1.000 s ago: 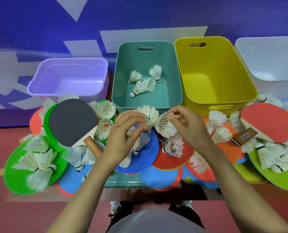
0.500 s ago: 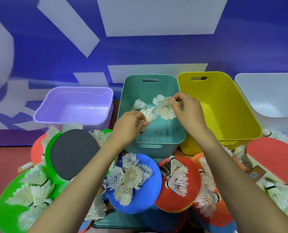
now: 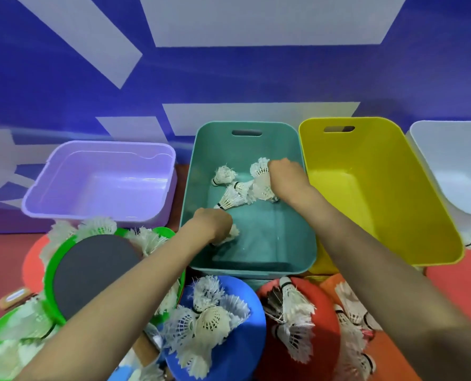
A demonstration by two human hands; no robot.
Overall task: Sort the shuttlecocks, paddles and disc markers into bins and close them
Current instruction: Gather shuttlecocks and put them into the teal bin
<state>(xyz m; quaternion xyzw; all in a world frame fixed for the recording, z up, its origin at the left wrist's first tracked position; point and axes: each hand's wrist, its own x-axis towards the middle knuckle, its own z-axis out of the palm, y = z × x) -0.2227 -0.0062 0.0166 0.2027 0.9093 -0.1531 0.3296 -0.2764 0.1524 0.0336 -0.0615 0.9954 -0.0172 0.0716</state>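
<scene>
Gripped shuttlecock (image 3: 231, 234): inside the teal bin, low at the bin's 8 o'clock side; white feathers show from under the left hand, cork hidden.
Left hand (image 3: 211, 226): fingers curled down around the gripped shuttlecock; wrist crosses the bin's rim at 8 o'clock.
Right hand (image 3: 286, 177): lowered into the bin at its 1 o'clock corner, back of the hand uppermost. Fingers are hidden, so I cannot tell whether they clasp anything; one of the loose shuttlecocks touches them.
Loose shuttlecocks (image 3: 233, 198): a small cluster on the bin floor toward 12 o'clock, lying on their sides, some touching.
Teal bin (image 3: 256, 127): centre of view, uncovered, handle slot at its 12 o'clock wall.
Yellow bin (image 3: 371, 193): just beside the teal bin at 3 o'clock, uncovered.
White bin (image 3: 454, 166): beyond the yellow bin at 3 o'clock, partly cut off.
Lilac bin (image 3: 99, 188): at 9 o'clock of the teal bin, a gap between them.
Blue disc marker (image 3: 252, 342): at 6 o'clock, heaped with shuttlecocks.
Red disc marker (image 3: 322, 353): at 5 o'clock, overlapped by more shuttlecocks.
Paddle (image 3: 91, 273): at 8 o'clock, dark grey face up, lying on a green disc marker (image 3: 50, 270).
</scene>
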